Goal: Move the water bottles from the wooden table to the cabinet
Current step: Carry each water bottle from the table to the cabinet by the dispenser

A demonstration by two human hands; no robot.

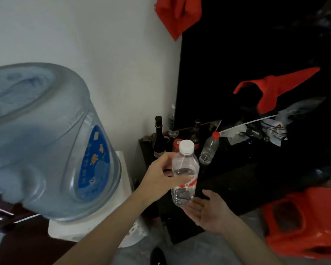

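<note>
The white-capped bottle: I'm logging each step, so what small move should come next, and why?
Probably carry the white-capped bottle forward and set it on the dark cabinet beside the red-capped bottle. The left hand grips it in mid-air; the right hand is open beneath.

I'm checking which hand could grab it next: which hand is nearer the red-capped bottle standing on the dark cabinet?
Left. The left hand grips the white-capped bottle just below and left of the red-capped bottle; the right hand is open, lower down under the held bottle.

Bottles (209, 150) on dark cabinet (227, 180)
</note>
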